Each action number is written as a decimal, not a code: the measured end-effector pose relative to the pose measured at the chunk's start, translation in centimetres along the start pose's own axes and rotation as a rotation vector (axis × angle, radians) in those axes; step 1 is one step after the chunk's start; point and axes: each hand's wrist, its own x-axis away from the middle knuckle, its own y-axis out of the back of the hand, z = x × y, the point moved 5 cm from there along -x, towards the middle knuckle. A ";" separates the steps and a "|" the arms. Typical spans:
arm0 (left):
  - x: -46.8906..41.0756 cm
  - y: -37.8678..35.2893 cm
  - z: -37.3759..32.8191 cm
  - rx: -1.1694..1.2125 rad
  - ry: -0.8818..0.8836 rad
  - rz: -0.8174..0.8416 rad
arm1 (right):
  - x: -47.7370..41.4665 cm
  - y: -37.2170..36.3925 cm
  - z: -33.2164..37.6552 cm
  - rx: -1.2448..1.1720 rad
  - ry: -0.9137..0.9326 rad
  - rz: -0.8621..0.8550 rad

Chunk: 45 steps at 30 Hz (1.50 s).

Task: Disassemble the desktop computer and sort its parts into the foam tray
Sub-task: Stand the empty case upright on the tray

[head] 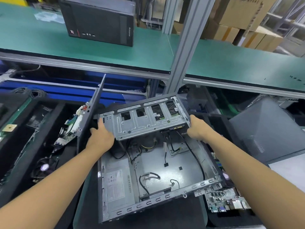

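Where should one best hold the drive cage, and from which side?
By its two short ends, a hand from each side, as the left hand and right hand do: the drive cage is long and flat, and cables attach at its near edge.

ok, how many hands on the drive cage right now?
2: the left hand grips the left end of the drive cage, the right hand grips the right end, above the open chassis. Neither is hidden.
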 end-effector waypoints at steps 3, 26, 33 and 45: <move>0.7 -0.1 -0.2 -0.041 0.020 0.039 | -1.1 0.9 -0.2 0.006 0.038 0.005; -4.3 0.4 -1.8 -0.411 -0.175 -0.115 | -8.5 5.0 4.1 0.190 0.331 0.017; -0.3 0.1 -0.1 -0.663 -0.243 -0.170 | -11.4 3.6 8.3 0.278 0.457 0.081; 5.0 -0.4 4.2 -0.882 -0.224 -0.149 | -13.0 -3.6 13.4 0.308 0.531 0.042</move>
